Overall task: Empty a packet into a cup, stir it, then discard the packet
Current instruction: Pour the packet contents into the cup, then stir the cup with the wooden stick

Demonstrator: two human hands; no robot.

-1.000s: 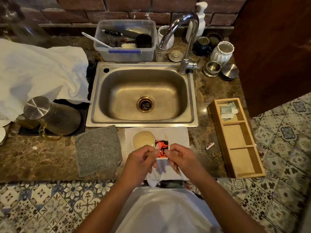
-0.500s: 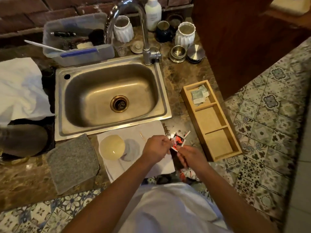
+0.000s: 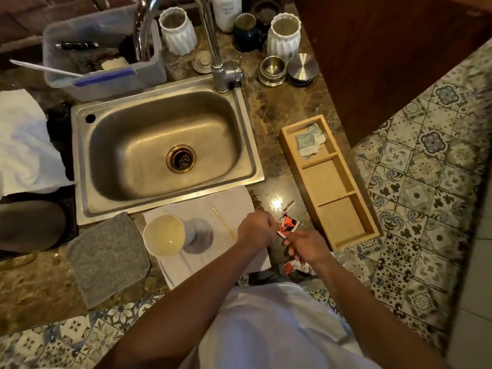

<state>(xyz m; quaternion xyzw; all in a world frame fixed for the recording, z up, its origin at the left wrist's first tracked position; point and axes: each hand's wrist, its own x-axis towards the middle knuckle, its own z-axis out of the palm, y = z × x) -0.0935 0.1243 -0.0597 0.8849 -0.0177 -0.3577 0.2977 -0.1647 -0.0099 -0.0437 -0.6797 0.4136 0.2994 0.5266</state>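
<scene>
A small red, black and white packet (image 3: 287, 225) is held between both hands over the counter, right of the white cloth (image 3: 234, 201). My left hand (image 3: 255, 229) pinches its left edge. My right hand (image 3: 308, 245) pinches its lower right edge. A cream cup (image 3: 164, 234) holding pale liquid stands on the cloth, left of my hands. A thin wooden stirring stick (image 3: 224, 225) lies on the cloth between the cup and my left hand. A torn scrap of packet (image 3: 288, 205) lies on the counter just beyond the packet.
The steel sink (image 3: 165, 153) lies behind the cloth. A wooden three-part tray (image 3: 330, 179) with pale sachets (image 3: 308, 141) stands to the right. A grey pad (image 3: 106, 257) lies left of the cup. Red and white wrappers (image 3: 295, 267) sit below my right hand, past the counter edge.
My view has swung to the right. Both hands carried the packet from beside the cup rightward, off the cloth, toward the wooden tray. The stick is now uncovered.
</scene>
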